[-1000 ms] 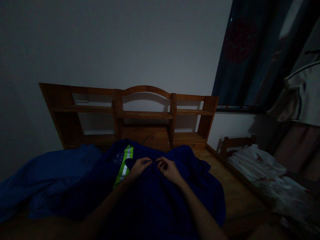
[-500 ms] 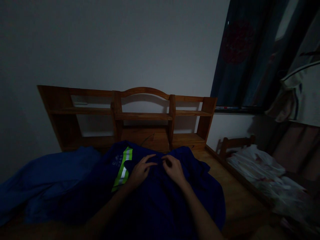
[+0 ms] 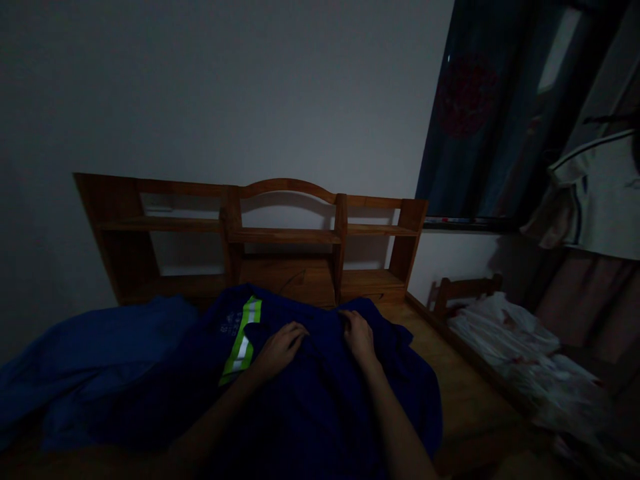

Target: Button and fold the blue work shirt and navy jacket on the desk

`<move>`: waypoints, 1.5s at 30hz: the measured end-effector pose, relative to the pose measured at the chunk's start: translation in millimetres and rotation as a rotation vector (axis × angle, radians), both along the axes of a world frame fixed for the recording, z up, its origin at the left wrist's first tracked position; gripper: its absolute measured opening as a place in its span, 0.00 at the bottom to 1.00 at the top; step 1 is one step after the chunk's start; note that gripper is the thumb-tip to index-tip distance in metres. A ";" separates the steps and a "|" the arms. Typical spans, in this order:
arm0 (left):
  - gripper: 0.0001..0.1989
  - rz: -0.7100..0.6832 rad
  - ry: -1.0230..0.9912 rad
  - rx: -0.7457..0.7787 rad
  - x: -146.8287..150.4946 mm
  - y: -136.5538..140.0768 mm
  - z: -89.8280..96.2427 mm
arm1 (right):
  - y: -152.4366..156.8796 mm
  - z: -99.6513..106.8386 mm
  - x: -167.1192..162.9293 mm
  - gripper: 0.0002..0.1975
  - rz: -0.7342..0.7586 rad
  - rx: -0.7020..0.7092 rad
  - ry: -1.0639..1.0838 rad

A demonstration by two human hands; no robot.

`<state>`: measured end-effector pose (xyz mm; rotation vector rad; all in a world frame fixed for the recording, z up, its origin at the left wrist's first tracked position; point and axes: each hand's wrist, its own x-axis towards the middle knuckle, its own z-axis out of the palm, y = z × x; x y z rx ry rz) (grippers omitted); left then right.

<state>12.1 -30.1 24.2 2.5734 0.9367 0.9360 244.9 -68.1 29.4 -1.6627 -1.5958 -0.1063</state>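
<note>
Along the wooden surface's point(image 3: 460, 380) far edge, the dark-blue garment point(image 3: 320, 400) is spread, unfolded; whether it is pinched by the left hand's point(image 3: 281, 348) or right hand's point(image 3: 359, 335) fingers cannot be told.

A person's bare forearms point(image 3: 399, 419) angle inward, left hand point(image 3: 280, 349) and right hand point(image 3: 359, 335) near each other but apart, backs upward, fingers bent.

A wooden shelf point(image 3: 285, 236) stands before the wall point(image 3: 260, 93), left of white plastic bags point(image 3: 505, 323) and a hanging shirt point(image 3: 607, 203).
</note>
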 end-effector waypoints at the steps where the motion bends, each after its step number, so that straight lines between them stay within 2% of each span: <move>1: 0.14 0.031 -0.009 0.032 1.7 0.1 4.6 | 1.1 -0.5 0.4 0.20 0.015 0.002 0.014; 5: 0.13 0.178 -0.105 0.183 24.0 -4.2 40.2 | 4.4 -1.2 2.1 0.16 0.015 0.021 0.062; 7: 0.12 0.191 -0.139 0.229 44.8 -9.8 59.3 | 4.7 -0.8 1.7 0.15 -0.004 0.034 0.075; 9: 0.10 0.151 -0.123 0.243 68.2 -14.5 68.7 | 4.1 0.0 1.3 0.14 -0.013 0.042 0.085; 11: 0.09 0.088 -0.080 0.225 89.2 -15.4 63.6 | 3.2 0.3 1.7 0.13 -0.012 0.039 0.096; 14: 0.07 0.061 -0.064 0.151 107.8 -7.9 34.3 | 3.5 -1.7 3.2 0.12 0.007 0.042 0.107; 17: 0.09 0.092 -0.101 0.102 110.0 4.1 1.5 | 6.5 -5.6 3.7 0.13 0.015 0.058 0.135; 20: 0.11 0.087 -0.097 0.142 104.6 9.6 -13.8 | 9.1 -7.6 1.9 0.13 0.002 0.060 0.161; 29: 0.11 0.149 -0.084 0.239 96.8 -1.1 3.6 | 7.0 -3.0 -5.0 0.11 0.068 0.106 0.197; 35: 0.10 0.153 -0.102 0.260 94.9 -7.1 10.9 | 5.9 -1.1 -8.7 0.10 0.057 0.139 0.229; 45: 0.08 0.196 0.032 0.374 93.9 -2.7 9.7 | 6.4 -0.7 -8.4 0.08 0.044 0.128 0.222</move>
